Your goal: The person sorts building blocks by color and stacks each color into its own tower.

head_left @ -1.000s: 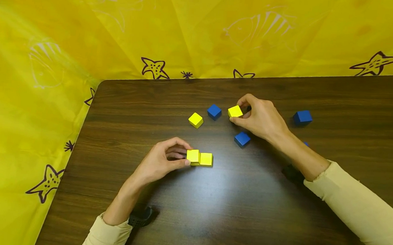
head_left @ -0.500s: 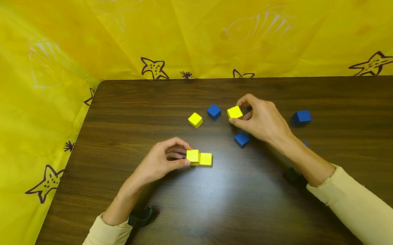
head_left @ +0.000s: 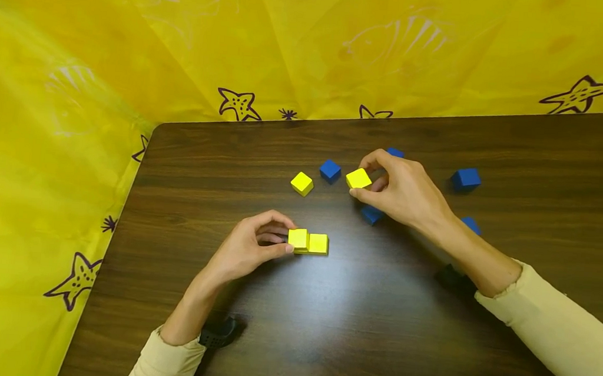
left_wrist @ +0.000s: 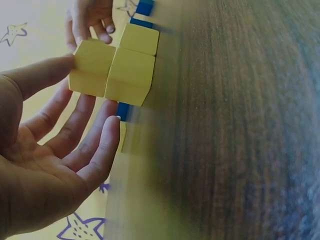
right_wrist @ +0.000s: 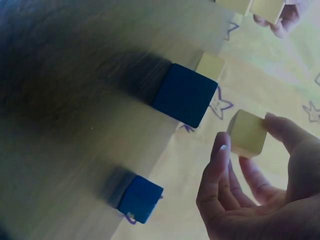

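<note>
Left hand (head_left: 238, 251), thumb and fingers pinching upper yellow cube (head_left: 297, 239), lower yellow cube (left_wrist: 130, 75) beneath, third yellow cube (head_left: 319, 244) alongside, right hand (head_left: 407, 190) gripping fourth yellow cube (head_left: 358, 179) above dark wood-grain table (head_left: 374, 341), blue cube (head_left: 330, 171) nearby.

I count five yellow cubes (head_left: 302, 183) and five blue cubes (head_left: 330, 171), ten in all, on or above one bench (head_left: 374, 341), where I also count my two hands (head_left: 407, 190) and my two sleeves (head_left: 561, 335).

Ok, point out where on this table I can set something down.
Bare: tabletop nearer than the yellow stack, between the forearms; also the strip between the table's left edge and the left hand. Crowded: around the right hand, among the blue blocks.
</note>
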`<state>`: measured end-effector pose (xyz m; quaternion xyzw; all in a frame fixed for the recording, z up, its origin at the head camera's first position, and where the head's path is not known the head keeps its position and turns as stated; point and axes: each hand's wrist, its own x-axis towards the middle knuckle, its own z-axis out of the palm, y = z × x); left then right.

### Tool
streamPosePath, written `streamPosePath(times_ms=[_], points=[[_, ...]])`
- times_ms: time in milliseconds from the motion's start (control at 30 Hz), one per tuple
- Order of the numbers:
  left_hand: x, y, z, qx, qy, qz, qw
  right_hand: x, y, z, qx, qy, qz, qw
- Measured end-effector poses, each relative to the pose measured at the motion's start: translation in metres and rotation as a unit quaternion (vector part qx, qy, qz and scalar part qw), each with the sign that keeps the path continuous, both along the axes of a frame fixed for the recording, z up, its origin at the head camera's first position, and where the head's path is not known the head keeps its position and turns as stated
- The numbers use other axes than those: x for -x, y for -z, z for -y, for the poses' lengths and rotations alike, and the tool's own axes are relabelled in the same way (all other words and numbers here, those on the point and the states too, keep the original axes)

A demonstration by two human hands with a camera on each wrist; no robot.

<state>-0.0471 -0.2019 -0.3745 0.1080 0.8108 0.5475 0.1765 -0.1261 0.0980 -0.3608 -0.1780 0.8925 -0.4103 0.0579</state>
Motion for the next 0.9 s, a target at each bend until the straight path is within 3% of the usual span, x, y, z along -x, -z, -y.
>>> streamPosePath(times_ms=[367,667,900], points=[[0.002,-0.001,-0.002,0.0,0.004,-0.001,1.0,-0.007,-0.007,-0.001,0.015,-0.007,-0.01,0.9998],[0.003,-0.001,-0.003,-0.001,0.005,-0.003,1.0,-0.014,-0.009,0.001,0.03,-0.044,0.02,0.9984],[0.002,-0.001,-0.003,0.002,0.005,-0.001,1.0,-0.02,-0.008,0.002,0.047,-0.065,0.013,0.9967]])
